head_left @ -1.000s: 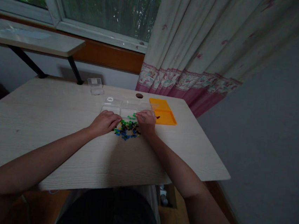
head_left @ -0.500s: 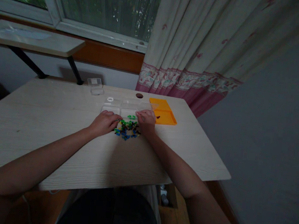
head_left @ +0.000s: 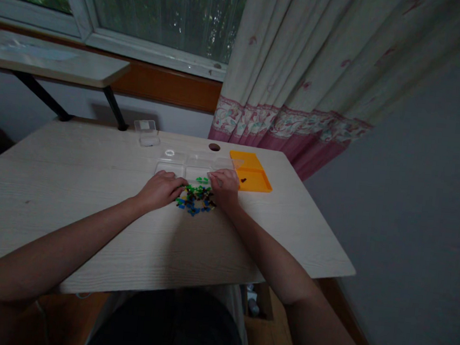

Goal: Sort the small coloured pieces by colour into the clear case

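A pile of small plastic pieces [head_left: 195, 200] in green, blue, yellow and black lies on the table between my hands. My left hand [head_left: 162, 190] is at the pile's left edge, thumb and forefinger pinched together; whatever they may hold is too small to make out. On the other side, my right hand [head_left: 225, 187] reaches over the front edge of a clear compartment box [head_left: 169, 170], its fingers also closed in a pinch with the contents hidden. A few green pieces [head_left: 202, 180] sit by the box's front middle compartment, just left of my right fingertips.
An open orange box [head_left: 259, 182] stands to the right, a small dark brown piece [head_left: 243, 180] inside it. Further back are a small open clear case [head_left: 148, 141] and a round hole [head_left: 214, 147] in the table. A raised shelf [head_left: 93, 70] stands at the back left.
My right fingertips have shifted very slightly left over the clear box. My left hand stays at the pile's edge with barely any movement.
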Motion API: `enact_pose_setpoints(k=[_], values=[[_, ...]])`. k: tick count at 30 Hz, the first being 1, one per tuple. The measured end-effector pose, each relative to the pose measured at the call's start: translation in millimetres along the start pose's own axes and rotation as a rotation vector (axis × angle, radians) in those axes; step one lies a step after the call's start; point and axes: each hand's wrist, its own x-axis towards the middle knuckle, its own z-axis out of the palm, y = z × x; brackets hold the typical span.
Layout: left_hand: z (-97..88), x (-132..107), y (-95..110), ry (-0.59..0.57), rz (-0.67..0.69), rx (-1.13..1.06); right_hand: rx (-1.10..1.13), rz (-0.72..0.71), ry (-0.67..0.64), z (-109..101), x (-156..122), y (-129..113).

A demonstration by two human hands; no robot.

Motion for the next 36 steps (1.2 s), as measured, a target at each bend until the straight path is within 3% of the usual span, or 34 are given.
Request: enact_pose_setpoints(k=[20,28,31,36], values=[[-0.9,0,0,-0.047,0.004,0.036,-0.006,-0.007,-0.022,-2,1,-3],[1.9,-1,0,0.008,-0.026,-0.027,-0.014,-0.008,-0.046,-3,1,-4],[2.0,-2,-1,0.032,-0.016,-0.062,0.000,-0.083,-0.082,-8,0,-11],[-0.3,-2,1,0.055,0.014,-0.093,0.061,-0.329,-0.266,-11,-3,-20]])
